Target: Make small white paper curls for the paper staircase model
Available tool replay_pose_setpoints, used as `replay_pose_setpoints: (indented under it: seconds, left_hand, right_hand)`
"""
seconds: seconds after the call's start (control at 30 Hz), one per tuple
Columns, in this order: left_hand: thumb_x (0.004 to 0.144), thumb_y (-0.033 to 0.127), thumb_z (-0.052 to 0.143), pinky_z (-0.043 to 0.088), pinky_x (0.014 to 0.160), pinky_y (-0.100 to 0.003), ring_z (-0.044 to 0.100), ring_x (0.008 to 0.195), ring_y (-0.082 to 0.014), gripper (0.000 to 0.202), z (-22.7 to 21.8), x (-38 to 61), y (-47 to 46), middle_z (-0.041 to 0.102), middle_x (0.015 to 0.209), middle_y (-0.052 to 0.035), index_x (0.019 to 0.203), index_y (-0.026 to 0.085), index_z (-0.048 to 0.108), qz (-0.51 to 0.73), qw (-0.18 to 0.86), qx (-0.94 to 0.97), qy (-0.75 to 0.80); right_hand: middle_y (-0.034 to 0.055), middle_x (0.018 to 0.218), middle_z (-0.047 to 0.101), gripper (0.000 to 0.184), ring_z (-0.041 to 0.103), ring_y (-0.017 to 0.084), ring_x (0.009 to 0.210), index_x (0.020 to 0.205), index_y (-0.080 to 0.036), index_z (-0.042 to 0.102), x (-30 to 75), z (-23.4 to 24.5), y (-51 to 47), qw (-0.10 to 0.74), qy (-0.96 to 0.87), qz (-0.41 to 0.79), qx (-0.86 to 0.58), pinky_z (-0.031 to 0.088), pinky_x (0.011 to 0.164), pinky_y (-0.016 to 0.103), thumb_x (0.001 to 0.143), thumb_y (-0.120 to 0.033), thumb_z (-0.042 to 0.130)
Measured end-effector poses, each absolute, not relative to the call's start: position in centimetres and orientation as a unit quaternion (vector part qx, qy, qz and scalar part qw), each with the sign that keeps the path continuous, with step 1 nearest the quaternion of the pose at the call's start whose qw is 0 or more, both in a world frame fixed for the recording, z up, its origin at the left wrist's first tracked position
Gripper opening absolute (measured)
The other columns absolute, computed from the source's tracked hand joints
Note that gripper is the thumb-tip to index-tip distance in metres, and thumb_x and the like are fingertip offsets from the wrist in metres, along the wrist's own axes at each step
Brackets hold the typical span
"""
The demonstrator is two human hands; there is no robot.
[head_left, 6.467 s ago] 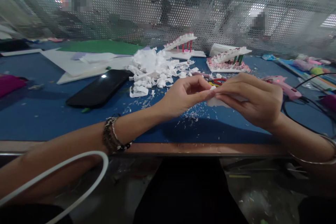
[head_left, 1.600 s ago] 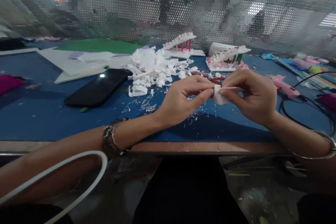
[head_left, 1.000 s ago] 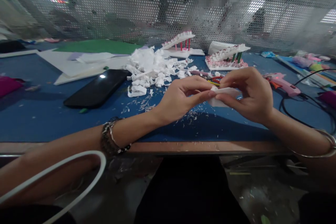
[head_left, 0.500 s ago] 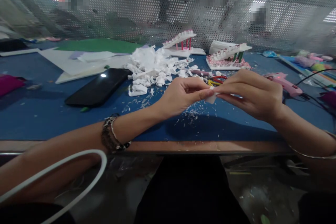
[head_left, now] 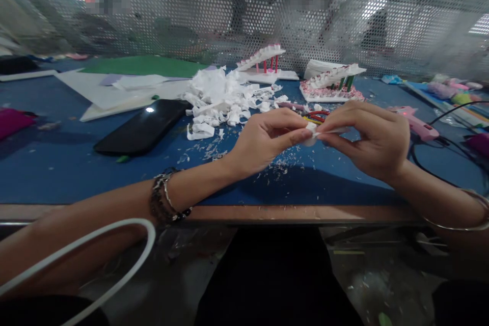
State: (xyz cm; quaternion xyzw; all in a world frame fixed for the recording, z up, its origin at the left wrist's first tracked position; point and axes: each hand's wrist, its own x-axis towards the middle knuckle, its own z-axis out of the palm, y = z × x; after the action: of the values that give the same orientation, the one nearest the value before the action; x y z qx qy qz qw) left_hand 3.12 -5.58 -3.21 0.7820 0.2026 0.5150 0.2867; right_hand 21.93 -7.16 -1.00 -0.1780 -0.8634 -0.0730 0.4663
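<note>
Above the blue table (head_left: 57, 168), my left hand (head_left: 267, 138) and my right hand (head_left: 372, 137) meet fingertip to fingertip. Both pinch a small white foam piece (head_left: 314, 132), most of it hidden behind my right fingers. White crumbs (head_left: 280, 165) lie on the table just below my hands. A pile of white foam scraps (head_left: 221, 97) sits behind my left hand.
A black phone (head_left: 143, 127) lies left of the pile. Two white stair-like models (head_left: 263, 63) (head_left: 330, 84) stand at the back by a perforated metal screen (head_left: 229, 10). A pink glue gun (head_left: 414, 122) and black cable (head_left: 439, 168) lie at right. Scissors with coloured handles (head_left: 314, 115) are behind my hands.
My right hand has lifted a little and turned, so less of the white piece shows. Both hands stay pinched together over the same spot.
</note>
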Motion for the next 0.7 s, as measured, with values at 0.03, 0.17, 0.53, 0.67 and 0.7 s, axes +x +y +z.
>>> replay_pose_setpoints:
  seconds: [0.03, 0.17, 0.53, 0.67, 0.7]
  left_hand:
    - [0.077, 0.032, 0.063, 0.047, 0.063, -0.021, 0.059, 0.074, -0.0098, 0.017, -3.2, 3.1, -5.6, 0.065, 0.081, -0.0036, 0.081, 0.017, 0.068, 0.517, 0.276, 0.784, 0.205]
    - [0.079, 0.027, 0.06, 0.048, 0.067, -0.022, 0.059, 0.077, -0.0107, 0.013, -3.1, 2.9, -5.8, 0.067, 0.083, -0.0029, 0.083, 0.019, 0.069, 0.519, 0.202, 0.804, 0.207]
    - [0.086, 0.016, 0.046, 0.047, 0.076, -0.028, 0.058, 0.084, -0.0144, 0.022, -2.6, 2.7, -6.5, 0.064, 0.09, -0.0059, 0.091, 0.018, 0.067, 0.464, 0.038, 0.865, 0.188]
    - [0.083, 0.026, 0.052, 0.047, 0.078, -0.03, 0.057, 0.087, -0.0161, 0.02, -2.5, 2.7, -6.7, 0.063, 0.095, -0.0061, 0.096, 0.02, 0.066, 0.457, 0.047, 0.868, 0.185]
    - [0.081, 0.03, 0.056, 0.047, 0.078, -0.03, 0.057, 0.088, -0.0164, 0.021, -2.5, 2.7, -6.7, 0.062, 0.096, -0.0061, 0.097, 0.02, 0.066, 0.457, 0.052, 0.869, 0.183]
  right_hand:
    - [-0.0005, 0.075, 0.065, 0.008, 0.059, 0.011, 0.068, 0.08, -0.022, 0.062, 21.9, -1.0, -7.2, 0.47, -0.861, -0.047, -0.191, 0.047, 0.062, 0.026, 0.076, -0.016, 0.061]
    - [-0.0008, 0.073, 0.065, 0.004, 0.056, 0.01, 0.064, 0.078, -0.021, 0.063, 21.8, -1.0, -7.2, 0.477, -0.848, 0.046, -0.225, 0.043, 0.055, 0.024, 0.075, -0.017, 0.063]
    - [-0.0016, 0.068, 0.06, 0.013, 0.054, 0.009, 0.062, 0.072, -0.018, 0.06, 21.9, -1.4, -6.7, 0.478, -0.836, 0.111, -0.245, 0.041, 0.054, 0.024, 0.069, -0.025, 0.07]
    - [-0.0018, 0.067, 0.059, 0.015, 0.053, 0.01, 0.062, 0.07, -0.02, 0.057, 21.7, -1.4, -7.0, 0.496, -0.835, 0.068, -0.229, 0.042, 0.055, 0.024, 0.069, -0.028, 0.07]
    - [-0.0019, 0.067, 0.059, 0.015, 0.054, 0.01, 0.063, 0.07, -0.02, 0.057, 21.6, -1.4, -7.0, 0.496, -0.837, 0.055, -0.224, 0.042, 0.055, 0.023, 0.069, -0.027, 0.07]
